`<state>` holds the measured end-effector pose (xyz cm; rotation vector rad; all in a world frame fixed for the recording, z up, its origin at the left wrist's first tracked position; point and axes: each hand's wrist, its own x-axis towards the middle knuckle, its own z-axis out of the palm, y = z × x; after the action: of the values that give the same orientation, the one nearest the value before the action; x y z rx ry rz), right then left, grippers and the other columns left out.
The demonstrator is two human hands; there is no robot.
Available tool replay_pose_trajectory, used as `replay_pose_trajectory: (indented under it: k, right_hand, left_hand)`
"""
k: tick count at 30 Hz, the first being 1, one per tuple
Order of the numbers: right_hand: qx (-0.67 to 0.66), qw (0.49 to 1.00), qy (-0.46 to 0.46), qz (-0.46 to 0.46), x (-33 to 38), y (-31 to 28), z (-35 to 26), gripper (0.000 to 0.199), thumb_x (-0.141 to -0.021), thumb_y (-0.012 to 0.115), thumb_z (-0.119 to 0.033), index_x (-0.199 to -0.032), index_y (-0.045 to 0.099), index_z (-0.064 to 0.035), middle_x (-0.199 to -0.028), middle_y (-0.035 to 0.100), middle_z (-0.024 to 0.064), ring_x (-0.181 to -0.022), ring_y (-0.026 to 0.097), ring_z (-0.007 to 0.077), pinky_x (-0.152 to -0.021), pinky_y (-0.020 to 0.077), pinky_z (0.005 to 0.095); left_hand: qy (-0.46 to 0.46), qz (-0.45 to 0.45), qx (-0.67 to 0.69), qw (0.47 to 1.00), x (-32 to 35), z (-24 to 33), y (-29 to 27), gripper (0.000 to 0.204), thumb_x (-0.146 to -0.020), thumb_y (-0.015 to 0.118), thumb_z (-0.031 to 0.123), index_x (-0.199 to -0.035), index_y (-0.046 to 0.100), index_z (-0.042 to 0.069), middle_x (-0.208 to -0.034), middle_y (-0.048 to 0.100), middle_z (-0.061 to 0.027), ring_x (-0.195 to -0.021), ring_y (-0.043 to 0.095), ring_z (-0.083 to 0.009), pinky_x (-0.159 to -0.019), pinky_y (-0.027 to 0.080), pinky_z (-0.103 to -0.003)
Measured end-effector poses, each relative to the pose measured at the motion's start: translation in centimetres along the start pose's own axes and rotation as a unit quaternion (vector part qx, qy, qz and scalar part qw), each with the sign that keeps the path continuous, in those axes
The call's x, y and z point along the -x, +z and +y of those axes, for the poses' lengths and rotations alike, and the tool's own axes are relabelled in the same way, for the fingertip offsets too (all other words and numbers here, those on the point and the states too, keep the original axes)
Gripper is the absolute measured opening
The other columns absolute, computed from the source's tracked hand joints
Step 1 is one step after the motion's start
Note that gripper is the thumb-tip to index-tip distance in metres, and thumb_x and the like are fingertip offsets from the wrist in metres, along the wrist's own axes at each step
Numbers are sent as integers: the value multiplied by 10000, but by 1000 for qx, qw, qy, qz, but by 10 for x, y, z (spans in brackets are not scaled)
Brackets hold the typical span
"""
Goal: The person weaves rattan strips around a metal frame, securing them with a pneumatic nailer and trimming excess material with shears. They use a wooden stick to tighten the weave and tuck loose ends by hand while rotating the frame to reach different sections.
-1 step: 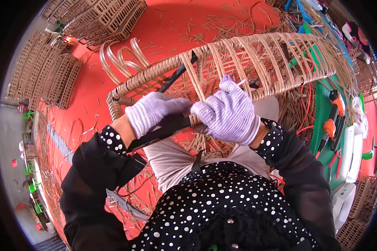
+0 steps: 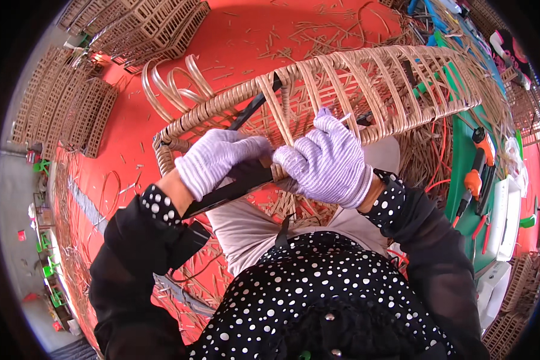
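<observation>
A half-woven wicker frame [image 2: 396,90] of tan rattan strips over black bars lies across my lap. My right hand [image 2: 330,162], in a striped lilac glove, is closed at the frame's near edge. Its thumb presses a tan rattan strip [image 2: 275,111] against the wrapped bar, and a thin pale tip pokes out beside its knuckles. Just left of it, my left hand [image 2: 216,161], gloved alike, bends over the bare black bar [image 2: 237,187]. Those fingers curl toward the right hand; what they pinch is hidden.
Loose strip loops [image 2: 177,84] stick up past the frame's far left side. Stacked woven panels [image 2: 144,30] stand at the far left. Strip offcuts [image 2: 312,33] litter the red floor. An orange-and-black power tool [image 2: 477,174] lies at right on a green surface, near a white tray [image 2: 505,219].
My left hand has shifted slightly left and its fingers have drawn back a little. My right hand and the wicker frame stay in place.
</observation>
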<state>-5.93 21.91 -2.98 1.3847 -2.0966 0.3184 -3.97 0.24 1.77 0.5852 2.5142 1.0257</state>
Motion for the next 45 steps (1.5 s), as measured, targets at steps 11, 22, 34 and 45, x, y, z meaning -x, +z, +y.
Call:
replay_pose_trajectory:
  k: [11,22,34,45]
  right_hand:
    - [-2,1000,20,20,-2,-3,-5,192,-811,526,-285,-762,516,-100,-607,520,49,-612,577,230,-874,413,504]
    - [131,924,348,88,118,-114,98,396,-685,692,-271,-1033,621,-95,-933,637,110,-883,609,317,-825,470,428]
    - [-24,551,832,-69,386,-137,255,370,-671,764,-240,-875,644,45,-712,616,56,-576,578,159,-527,487,294]
    - [-412,622,644,170,212,-236,126,378,-704,651,-116,-1032,495,-11,-796,559,47,-678,572,157,-567,500,300]
  left_hand:
    - [87,314,-188,926,39,34,59,190,-741,706,115,-908,683,27,-881,670,-111,-804,649,-259,-716,506,-332]
    - [-106,203,31,973,25,31,42,314,-789,640,55,-1084,617,-52,-965,665,-154,-866,617,-174,-793,481,-294]
    - [-19,173,-90,981,27,49,55,323,-768,706,227,-987,642,-2,-807,652,-154,-715,648,-303,-624,508,-345]
    - [18,274,-175,946,23,39,72,343,-782,664,348,-963,627,59,-791,655,-95,-701,641,-287,-609,502,-386]
